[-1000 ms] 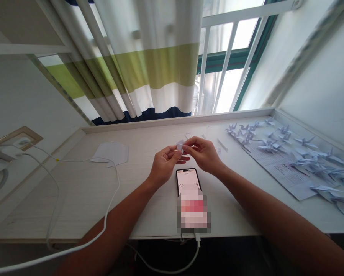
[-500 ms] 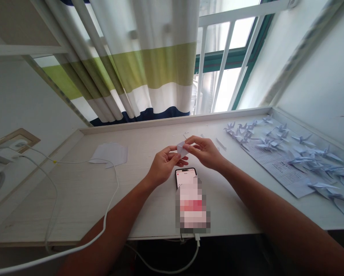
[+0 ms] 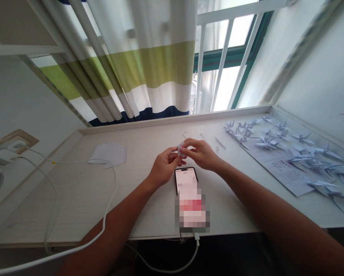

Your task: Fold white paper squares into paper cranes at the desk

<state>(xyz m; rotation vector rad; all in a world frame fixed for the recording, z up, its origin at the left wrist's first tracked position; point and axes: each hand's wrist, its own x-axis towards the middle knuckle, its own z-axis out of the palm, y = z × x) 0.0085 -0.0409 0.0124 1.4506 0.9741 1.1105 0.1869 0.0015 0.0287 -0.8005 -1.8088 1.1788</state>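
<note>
A small folded white paper (image 3: 181, 148) is pinched between both hands, just above the far end of a phone (image 3: 186, 177) lying on the desk. My left hand (image 3: 164, 164) grips it from the left with thumb and fingers. From the right, my right hand (image 3: 200, 151) pinches its other side. Fingers cover much of the paper, so its exact folds are hard to make out.
Several folded paper cranes (image 3: 268, 143) stand at the right, some on a printed sheet (image 3: 278, 172). Loose white sheets (image 3: 111, 153) lie at the left. A white cable (image 3: 116, 184) crosses over my left forearm. Paper strips (image 3: 220, 142) lie beyond my hands.
My hands have drawn slightly closer together around the paper. Less of its surface shows now, and it looks narrower.
</note>
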